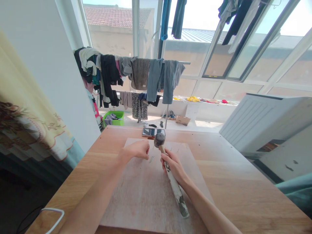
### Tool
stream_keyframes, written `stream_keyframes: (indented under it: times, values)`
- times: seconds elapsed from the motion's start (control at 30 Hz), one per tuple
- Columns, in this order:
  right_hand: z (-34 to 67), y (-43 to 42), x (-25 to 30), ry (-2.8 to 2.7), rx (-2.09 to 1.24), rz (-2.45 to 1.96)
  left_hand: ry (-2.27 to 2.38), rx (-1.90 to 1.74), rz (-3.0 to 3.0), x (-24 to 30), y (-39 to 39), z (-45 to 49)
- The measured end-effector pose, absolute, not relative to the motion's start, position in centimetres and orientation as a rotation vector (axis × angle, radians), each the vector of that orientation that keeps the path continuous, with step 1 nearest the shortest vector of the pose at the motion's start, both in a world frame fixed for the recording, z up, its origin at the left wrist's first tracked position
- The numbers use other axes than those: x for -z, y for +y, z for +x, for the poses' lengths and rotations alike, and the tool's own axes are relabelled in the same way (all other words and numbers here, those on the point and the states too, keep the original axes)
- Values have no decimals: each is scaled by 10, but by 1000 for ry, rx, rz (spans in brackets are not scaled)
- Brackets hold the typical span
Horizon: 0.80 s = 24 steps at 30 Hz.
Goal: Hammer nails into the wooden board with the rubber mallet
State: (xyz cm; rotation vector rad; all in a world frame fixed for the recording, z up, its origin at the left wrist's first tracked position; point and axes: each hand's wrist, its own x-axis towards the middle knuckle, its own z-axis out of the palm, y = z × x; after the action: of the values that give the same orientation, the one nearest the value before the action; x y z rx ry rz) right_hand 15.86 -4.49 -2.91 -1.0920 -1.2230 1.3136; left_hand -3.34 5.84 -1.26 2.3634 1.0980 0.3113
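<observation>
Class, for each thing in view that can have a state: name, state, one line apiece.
Left hand, curled; contents unclear
Right hand, gripping mallet handle
Mallet, held, head toward phone
Nails, on board, upright or lying unclear
Board, flat on table
Phone, flat, screen on or off unclear
Green tub, open, holding clothes
Laundry, mostly draped over rack

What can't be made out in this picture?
Head view:
Whether the left hand holds anything: hidden by its curled fingers.
Worn, white-painted wooden mallet handle: grip section covered by the right hand.
Thin, silvery metal pieces on the pale rectangular board: too small to identify.
White looped cable: cut off by the bottom edge.
</observation>
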Motion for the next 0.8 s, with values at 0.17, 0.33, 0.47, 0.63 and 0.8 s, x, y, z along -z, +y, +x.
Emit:
stream_keyframes:
  times: [0.17, 0.33, 0.47, 0.63, 0.8]
  values:
    - [158, -45, 28, -1218, -1304, -1093, 1080, -614, 2302, 17, 73, -38]
    - [158, -45, 25, -1223, -1301, -1084, 988, -835, 2010, 35, 83, -45]
    - [158, -46, 25, -1230, -1303, -1083, 952, -871, 1926, 46, 85, -47]
    - [157, -46, 24, -1233, -1305, -1092, 939, -863, 1949, 48, 86, -48]
    - [157, -46, 26, -1239, -1300, -1098, 929, -856, 1948, 47, 83, -48]
